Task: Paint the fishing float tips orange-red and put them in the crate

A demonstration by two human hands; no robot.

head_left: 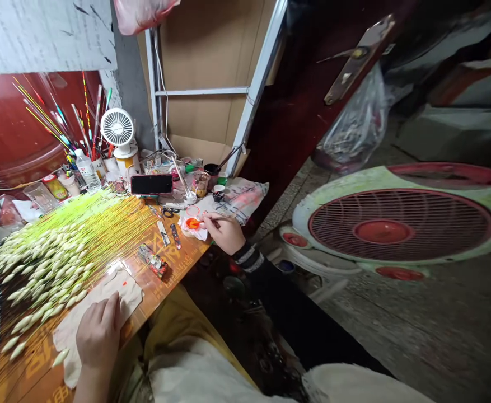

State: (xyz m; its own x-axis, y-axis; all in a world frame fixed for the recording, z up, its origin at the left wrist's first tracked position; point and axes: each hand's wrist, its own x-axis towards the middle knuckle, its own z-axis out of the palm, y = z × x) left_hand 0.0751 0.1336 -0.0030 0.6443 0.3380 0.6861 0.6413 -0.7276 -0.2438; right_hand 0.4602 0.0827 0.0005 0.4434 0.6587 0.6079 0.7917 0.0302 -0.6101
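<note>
The right hand's fingers are pinched closed around a thin stick, its front end at a patch of orange paint on crumpled white paper by the counter's edge. The left hand lies with fingers loosely curled on a pale cloth; whether they grip anything cannot be told.

Just beyond the cloth, a broad spread of slender rods with whitish bulbs covers the left of the counter, their yellow-green ends pointing to the back. The counter's top is orange with printed characters. Between the hands lies a small, paint-smeared block; scissors and a dark phone are farther back, before a small white fan and a clear bottle.

Behind stands a metal frame backed with cardboard. To the right are a dark red door, a clear plastic bag hanging near its handle, and a large green-and-red fan above a dim grey floor.
</note>
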